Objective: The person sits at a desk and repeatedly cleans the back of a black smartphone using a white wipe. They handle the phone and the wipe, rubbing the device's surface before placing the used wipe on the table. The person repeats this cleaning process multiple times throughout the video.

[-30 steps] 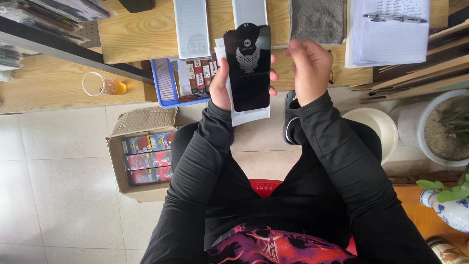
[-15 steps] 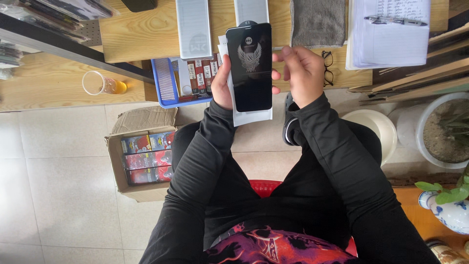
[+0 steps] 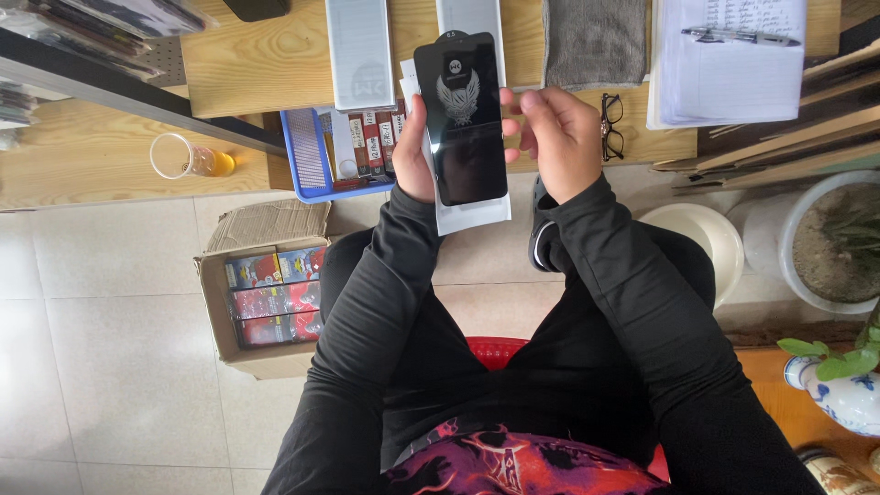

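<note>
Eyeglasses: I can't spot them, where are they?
In the head view, the eyeglasses lie on the wooden desk, just beyond the right hand, below the grey cloth.

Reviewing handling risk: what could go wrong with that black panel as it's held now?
1. The left hand grips the black glossy panel and the white sleeve behind it by one edge only; it could slip to the tiled floor.
2. The right hand has fingertips at the panel's edge; they may smudge it.
</note>
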